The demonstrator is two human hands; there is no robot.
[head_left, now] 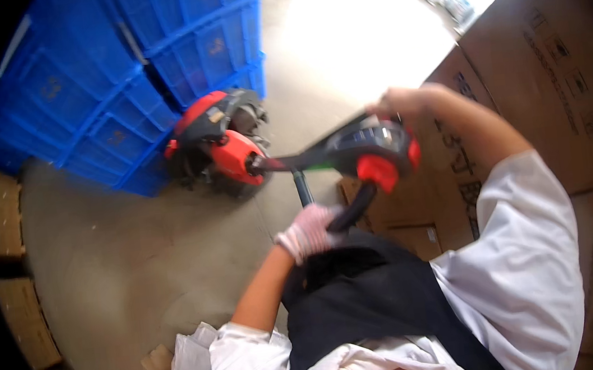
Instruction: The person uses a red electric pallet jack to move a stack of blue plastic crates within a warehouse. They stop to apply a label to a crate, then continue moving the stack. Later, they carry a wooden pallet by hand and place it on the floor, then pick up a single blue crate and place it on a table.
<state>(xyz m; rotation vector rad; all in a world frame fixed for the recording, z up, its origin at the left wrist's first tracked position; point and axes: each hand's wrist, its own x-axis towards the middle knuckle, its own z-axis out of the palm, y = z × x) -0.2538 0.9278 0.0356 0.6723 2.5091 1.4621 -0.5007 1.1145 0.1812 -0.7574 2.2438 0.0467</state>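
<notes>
Toward ten o'clock stands the red-and-black pallet truck (239,158), apparently in hand for steering, the remaining manoeuvre unclear, its handle (377,142) wrapped by the gloved left hand (312,232) at six and met at two by the blurred right hand (405,104), closure indiscernible, blue crates (214,53) at eleven, cartons (580,137) at three.

Floor (122,246) under pallet truck (233,157), white sheets (191,362)

Gloved left hand (310,231) curled; right hand (405,104) farther forward, blurred; right forearm (481,122) bare.
</notes>
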